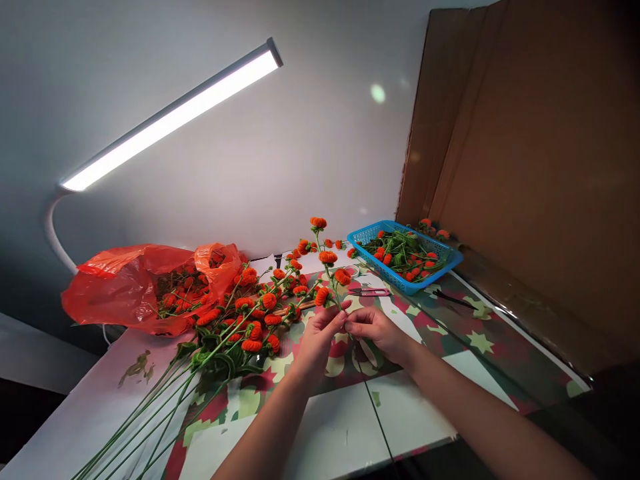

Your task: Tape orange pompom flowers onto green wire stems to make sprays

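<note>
My left hand [323, 330] and my right hand [376, 328] meet at the middle of the table, fingertips pinched together. Between them they grip the stem of an upright artificial flower spray [327, 257], which carries several orange pumpkin-shaped heads. Below the fingers a thin dark stem or wire runs down toward the table's front. To the left lies a heap of finished-looking flower stems [255, 320] with orange heads and long green stalks. Behind my right hand rests a pair of pink thread snips [370, 292].
A blue plastic basket [356, 235] with orange and green pieces stands at the back right. An open red plastic bag [113, 287] of flower heads sits at the left, beneath a lit lamp [175, 120]. A cardboard panel [520, 167] rises along the right side.
</note>
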The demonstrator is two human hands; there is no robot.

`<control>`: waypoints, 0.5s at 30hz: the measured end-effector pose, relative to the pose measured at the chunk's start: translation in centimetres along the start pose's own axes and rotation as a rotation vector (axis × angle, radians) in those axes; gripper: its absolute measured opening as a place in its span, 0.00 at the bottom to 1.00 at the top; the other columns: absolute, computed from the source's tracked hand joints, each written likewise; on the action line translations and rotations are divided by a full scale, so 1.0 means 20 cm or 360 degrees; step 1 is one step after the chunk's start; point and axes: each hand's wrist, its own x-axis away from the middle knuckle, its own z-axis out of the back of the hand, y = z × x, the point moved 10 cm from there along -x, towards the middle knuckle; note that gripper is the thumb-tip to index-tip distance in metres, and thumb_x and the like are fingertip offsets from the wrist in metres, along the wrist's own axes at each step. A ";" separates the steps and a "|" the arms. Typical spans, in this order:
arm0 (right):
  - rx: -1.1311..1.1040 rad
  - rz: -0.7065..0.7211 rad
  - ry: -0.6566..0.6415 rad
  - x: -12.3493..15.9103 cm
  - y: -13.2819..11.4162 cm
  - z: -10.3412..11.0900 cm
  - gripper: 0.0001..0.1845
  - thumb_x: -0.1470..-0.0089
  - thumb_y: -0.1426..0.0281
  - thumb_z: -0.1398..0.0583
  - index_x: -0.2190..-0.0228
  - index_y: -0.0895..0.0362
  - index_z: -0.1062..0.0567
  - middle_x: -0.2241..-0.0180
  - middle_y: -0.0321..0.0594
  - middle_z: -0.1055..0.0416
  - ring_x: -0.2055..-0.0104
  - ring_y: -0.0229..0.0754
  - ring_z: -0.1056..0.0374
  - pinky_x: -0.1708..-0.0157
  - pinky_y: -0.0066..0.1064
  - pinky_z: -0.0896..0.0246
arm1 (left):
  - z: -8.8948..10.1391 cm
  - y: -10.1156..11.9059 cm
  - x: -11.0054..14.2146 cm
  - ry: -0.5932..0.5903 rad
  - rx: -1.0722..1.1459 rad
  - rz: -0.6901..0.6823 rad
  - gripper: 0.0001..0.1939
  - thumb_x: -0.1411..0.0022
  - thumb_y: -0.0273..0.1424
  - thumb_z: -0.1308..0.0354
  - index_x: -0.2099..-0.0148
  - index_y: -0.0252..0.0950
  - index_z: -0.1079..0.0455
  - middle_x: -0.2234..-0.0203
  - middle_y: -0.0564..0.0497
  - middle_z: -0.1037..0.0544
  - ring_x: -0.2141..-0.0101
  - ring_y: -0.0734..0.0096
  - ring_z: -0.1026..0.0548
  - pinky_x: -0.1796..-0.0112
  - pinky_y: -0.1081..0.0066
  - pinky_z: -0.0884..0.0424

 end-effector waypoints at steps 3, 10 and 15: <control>-0.0016 0.0000 -0.0016 0.00 0.01 0.00 0.16 0.60 0.60 0.34 0.82 0.61 0.28 0.84 0.31 0.41 0.79 0.31 0.48 0.78 0.26 0.55 | 0.02 0.01 0.00 0.0084 0.0057 0.0011 0.17 0.59 0.31 0.30 0.63 0.33 0.23 0.74 0.50 0.23 0.72 0.76 0.28 0.68 0.77 0.33; -0.0202 -0.0180 -0.0174 0.01 0.07 -0.03 0.17 0.57 0.58 0.35 0.74 0.61 0.25 0.81 0.33 0.38 0.79 0.31 0.46 0.79 0.25 0.54 | 0.01 -0.05 0.00 0.0130 0.0416 0.0195 0.18 0.67 0.28 0.27 0.68 0.32 0.24 0.78 0.53 0.24 0.80 0.84 0.32 0.75 0.80 0.34; -0.0279 -0.0142 -0.0255 0.02 0.04 -0.07 0.17 0.60 0.59 0.33 0.76 0.62 0.25 0.79 0.33 0.38 0.77 0.30 0.45 0.76 0.25 0.51 | -0.04 -0.04 0.02 -0.0045 0.0447 0.0230 0.19 0.62 0.29 0.29 0.63 0.35 0.24 0.76 0.53 0.24 0.78 0.84 0.32 0.75 0.81 0.37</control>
